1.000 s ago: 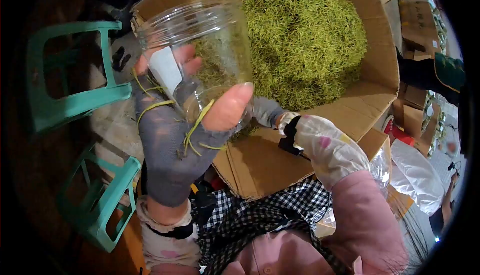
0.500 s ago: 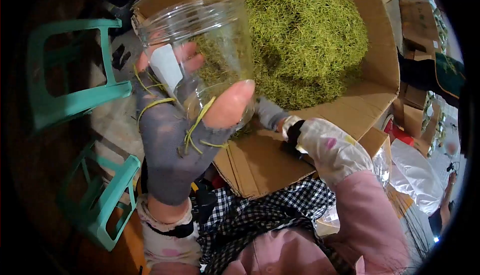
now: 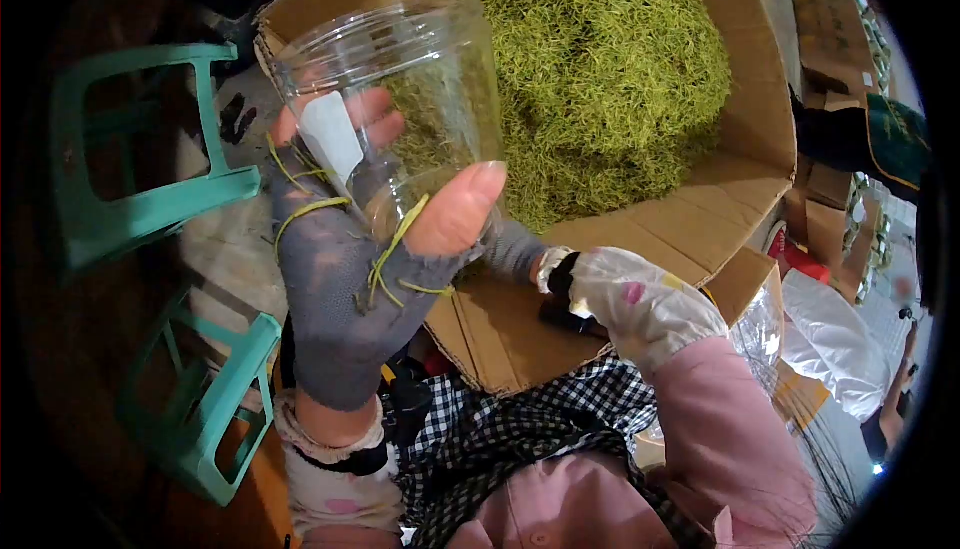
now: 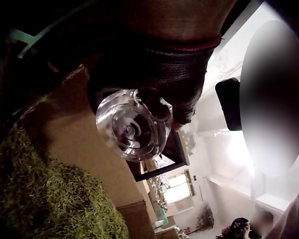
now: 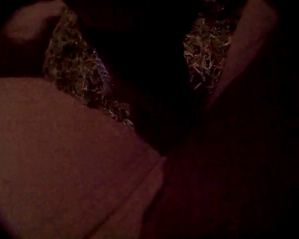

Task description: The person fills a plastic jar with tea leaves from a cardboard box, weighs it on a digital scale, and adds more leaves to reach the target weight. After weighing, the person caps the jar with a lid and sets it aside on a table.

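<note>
My left hand (image 3: 345,294), in a grey glove with bare fingertips, holds a clear jar (image 3: 440,39) tilted, its thumb across the near side and its fingers behind. A white label (image 3: 332,136) shows on the jar's side. Yellow-green strands (image 3: 385,269) cling to the glove. My right hand (image 3: 515,249), gloved in grey too, reaches low into the cardboard box (image 3: 740,189) behind the jar, its fingers hidden. Beyond it rises a big heap of fine, dried green plant strands (image 3: 610,69). The right wrist view is very dark, with strands (image 5: 207,52) around the hand; I cannot tell what it holds.
Two green plastic stools (image 3: 150,194) stand at the left. A smaller carton with clear plastic (image 3: 755,324) sits right of the big box, near a white bag (image 3: 835,349) and a red object (image 3: 800,262). More cartons (image 3: 835,39) line the right edge.
My right forearm has shifted slightly left and toward me, the hand staying low behind the jar. The near side of the heap looks more uneven. My left hand and the jar have hardly moved.
</note>
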Demonstrator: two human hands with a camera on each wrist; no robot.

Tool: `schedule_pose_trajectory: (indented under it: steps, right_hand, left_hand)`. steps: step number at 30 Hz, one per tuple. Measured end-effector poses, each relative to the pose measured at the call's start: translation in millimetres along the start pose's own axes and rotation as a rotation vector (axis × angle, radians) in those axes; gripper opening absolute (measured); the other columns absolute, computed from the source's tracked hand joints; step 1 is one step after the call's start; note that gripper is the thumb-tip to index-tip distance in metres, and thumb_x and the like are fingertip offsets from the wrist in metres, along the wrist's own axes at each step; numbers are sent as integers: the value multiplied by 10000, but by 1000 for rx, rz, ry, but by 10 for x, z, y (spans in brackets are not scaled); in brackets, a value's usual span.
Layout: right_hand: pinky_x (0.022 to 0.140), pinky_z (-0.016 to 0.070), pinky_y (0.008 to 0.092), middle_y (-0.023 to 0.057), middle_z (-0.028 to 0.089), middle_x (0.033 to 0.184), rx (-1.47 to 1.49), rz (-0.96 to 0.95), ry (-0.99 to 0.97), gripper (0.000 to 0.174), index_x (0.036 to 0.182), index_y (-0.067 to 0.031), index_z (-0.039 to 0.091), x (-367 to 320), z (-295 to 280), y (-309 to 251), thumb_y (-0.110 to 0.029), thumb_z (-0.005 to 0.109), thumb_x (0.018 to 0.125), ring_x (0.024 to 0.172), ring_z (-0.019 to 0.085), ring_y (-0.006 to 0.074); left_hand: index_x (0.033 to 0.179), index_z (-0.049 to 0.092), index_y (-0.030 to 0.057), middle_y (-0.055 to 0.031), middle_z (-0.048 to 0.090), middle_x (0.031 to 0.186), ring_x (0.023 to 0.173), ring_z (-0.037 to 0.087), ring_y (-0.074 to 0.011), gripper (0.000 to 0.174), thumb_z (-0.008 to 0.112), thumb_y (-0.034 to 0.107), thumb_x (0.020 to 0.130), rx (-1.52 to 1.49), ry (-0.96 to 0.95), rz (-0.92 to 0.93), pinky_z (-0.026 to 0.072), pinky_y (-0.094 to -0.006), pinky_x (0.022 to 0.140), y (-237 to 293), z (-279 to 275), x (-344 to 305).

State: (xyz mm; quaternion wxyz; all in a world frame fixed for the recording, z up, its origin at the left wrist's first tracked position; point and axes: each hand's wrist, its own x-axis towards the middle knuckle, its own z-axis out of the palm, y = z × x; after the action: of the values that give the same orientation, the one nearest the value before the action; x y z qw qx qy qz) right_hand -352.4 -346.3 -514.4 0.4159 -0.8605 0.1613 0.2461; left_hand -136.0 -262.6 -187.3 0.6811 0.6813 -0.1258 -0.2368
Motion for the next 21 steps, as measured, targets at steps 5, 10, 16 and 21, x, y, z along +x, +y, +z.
schedule_pose_trajectory:
  steps: [5, 10, 16, 21]
  right_hand:
    - [836, 507, 477, 160, 525, 1344, -484, -502, 52, 608, 1390, -254, 541, 147, -650, -711, -333, 697, 808, 1162, 561, 367]
    - [716, 542, 421, 142, 654, 1101, -579, -182, -228, 348, 1209, -180, 627, 256, 14, -419, -350, 649, 906, 938, 658, 312]
    - [835, 563, 450, 158, 633, 1193, -207, -87, -263, 567, 1169, -60, 641, -169, -469, 52, -544, 673, 874, 990, 667, 369]
    - [1067, 470, 475, 290, 391, 1511, -327, 544, 71, 1034, 1456, 43, 452, -13, -663, 155, -715, 690, 795, 1302, 520, 438]
  left_hand:
    - [1456, 414, 68, -137, 541, 1394, 1273, 551, -253, 775, 848, 120, 816, -6, 9, -5, 476, -395, 1057, 11, 35, 4]
    - [1461, 386, 83, -154, 524, 1402, 1275, 546, -267, 831, 875, 144, 792, -2, 24, -16, 486, -402, 1048, -21, 39, 30]
    - [1469, 369, 89, -161, 520, 1392, 1264, 542, -263, 880, 894, 173, 768, -16, -32, -33, 490, -403, 1043, 38, -29, 39]
    - [1455, 377, 92, -165, 525, 1368, 1253, 541, -264, 862, 891, 174, 767, -34, -34, -24, 495, -409, 1035, 39, 4, 44]
